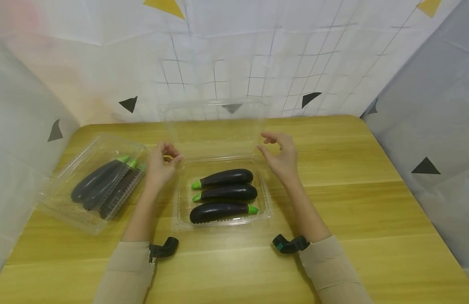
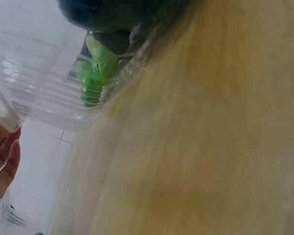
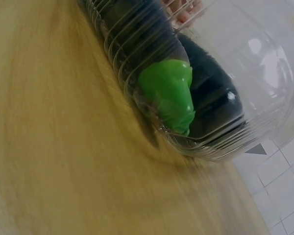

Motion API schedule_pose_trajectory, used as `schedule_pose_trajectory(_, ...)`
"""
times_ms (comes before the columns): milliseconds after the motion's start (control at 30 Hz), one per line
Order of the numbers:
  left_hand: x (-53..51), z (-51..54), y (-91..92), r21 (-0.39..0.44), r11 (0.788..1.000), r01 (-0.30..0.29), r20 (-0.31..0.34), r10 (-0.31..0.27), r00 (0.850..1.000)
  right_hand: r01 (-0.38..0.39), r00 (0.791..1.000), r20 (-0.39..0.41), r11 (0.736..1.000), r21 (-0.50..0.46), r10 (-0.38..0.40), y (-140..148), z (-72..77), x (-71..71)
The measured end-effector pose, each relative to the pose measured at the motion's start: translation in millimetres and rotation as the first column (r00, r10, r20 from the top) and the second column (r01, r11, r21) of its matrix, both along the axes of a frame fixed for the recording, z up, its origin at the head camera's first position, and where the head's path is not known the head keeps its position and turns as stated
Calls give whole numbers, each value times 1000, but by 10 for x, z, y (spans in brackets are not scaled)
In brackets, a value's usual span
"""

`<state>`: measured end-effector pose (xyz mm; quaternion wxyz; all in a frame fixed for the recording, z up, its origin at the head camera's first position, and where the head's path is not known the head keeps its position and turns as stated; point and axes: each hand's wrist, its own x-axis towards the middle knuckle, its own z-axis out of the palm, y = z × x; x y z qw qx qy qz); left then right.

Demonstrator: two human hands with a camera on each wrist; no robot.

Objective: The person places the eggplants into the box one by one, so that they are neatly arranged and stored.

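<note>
Three dark eggplants (image 1: 228,192) with green stems lie in a clear plastic clamshell container (image 1: 268,204) in front of me. Its transparent lid (image 1: 215,105) stands raised at the back. My left hand (image 1: 161,166) has curled fingers and pinches the container's left back corner near the hinge. In the left wrist view, the fingers of this left hand (image 2: 2,164) touch the rim. My right hand (image 1: 283,157) is beside the lid's right edge, its thumb and fingers apart. Contact there is hard to tell. The right wrist view shows an eggplant stem (image 3: 169,95) through the ribbed plastic.
A second clear container (image 1: 57,185) on the left holds several more eggplants (image 1: 105,181) and sits close to my left forearm. The wooden table (image 1: 352,202) extends to a white sheet backdrop (image 1: 227,55) behind, with grey sheets at the sides.
</note>
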<state>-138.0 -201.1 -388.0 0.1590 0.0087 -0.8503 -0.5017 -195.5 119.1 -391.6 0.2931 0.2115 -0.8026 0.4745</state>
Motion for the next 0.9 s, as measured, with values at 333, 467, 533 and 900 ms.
schedule_pose_trajectory(333, 17, 38, -8, -25, 1000, 1, 26, 0, 1000, 40, 999, -16, 999, -5, -40, -13, 8, 20)
schedule_pose_trajectory(467, 27, 80, 6, -29, 999, -16, -29, 16, 999, 40, 998, -54, 999, 0, -40, -12, 5, 17)
schedule_pose_trajectory(533, 40, 116, 29, -30, 999, -32, -90, 29, 996, 42, 997, -69, 999, 8, -41, -5, 5, 15)
schedule_pose_trajectory(900, 82, 296, 105, 2, 992, -124, -251, 120, 960, 48, 996, -79, 999, 7, -47, 7, 14, 21)
